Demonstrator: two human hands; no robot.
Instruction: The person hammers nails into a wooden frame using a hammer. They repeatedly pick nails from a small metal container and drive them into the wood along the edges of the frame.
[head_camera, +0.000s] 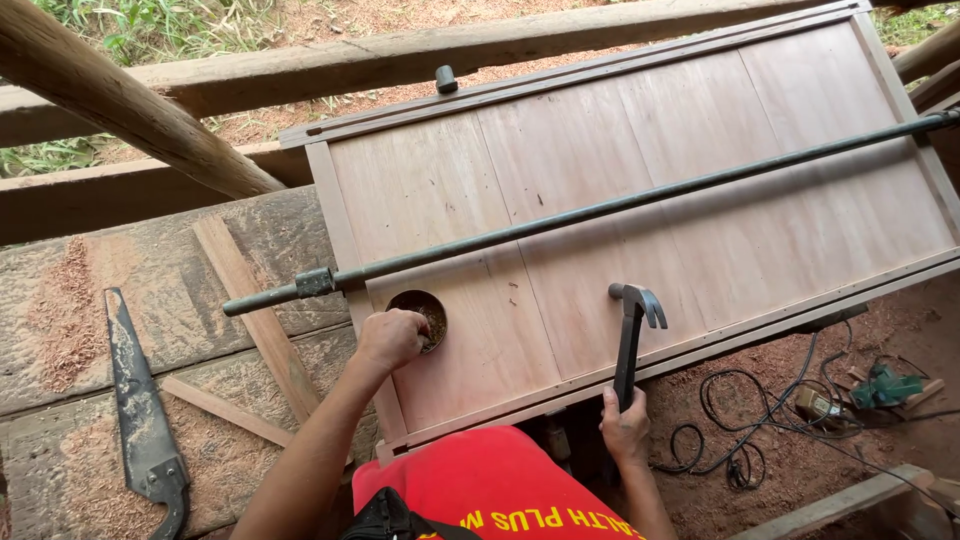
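1. Outdoor wooden desk (120, 400), sawdust-strewn, carrying a panelled door (640, 200).
2. Left hand (392, 337): fingers dipped into small round tin (420, 318) on the door's near left.
3. Right hand (626, 428): closed around hammer (632, 340), head resting on the door.
4. Handsaw (140, 410), far left.

The wooden panel (640, 200) is showing a pale pinkish brown with fine grain and thin seam lines. Across it a dark grey-green bar clamp (590, 213) is lying. On it, a claw hammer (632, 340) is showing black, and a small round tin (420, 318) rusty brown. Left of the panel, the worktop (70, 400) is looking weathered grey, dusted with orange sawdust, under a dark grey handsaw (145, 420).
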